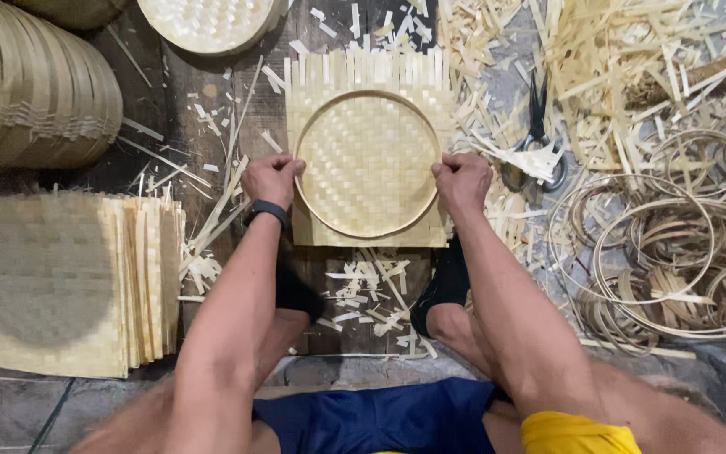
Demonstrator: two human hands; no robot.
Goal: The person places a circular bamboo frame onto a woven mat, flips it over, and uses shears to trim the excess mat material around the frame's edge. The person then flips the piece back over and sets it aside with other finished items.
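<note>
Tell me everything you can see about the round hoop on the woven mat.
The round hoop is a thin, pale ring that looks like bent bamboo strip. It lies flat on a square woven mat, pressing a circular area inside the loose strip ends. The left hand grips its left edge, the right hand its right edge.

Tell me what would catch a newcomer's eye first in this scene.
Dead centre, a round hoop sits on a square woven mat, with the left hand and right hand gripping its two sides. Left lies a thick stack of mats; right, a tangle of loose hoops and black scissors among scattered strips.
</note>
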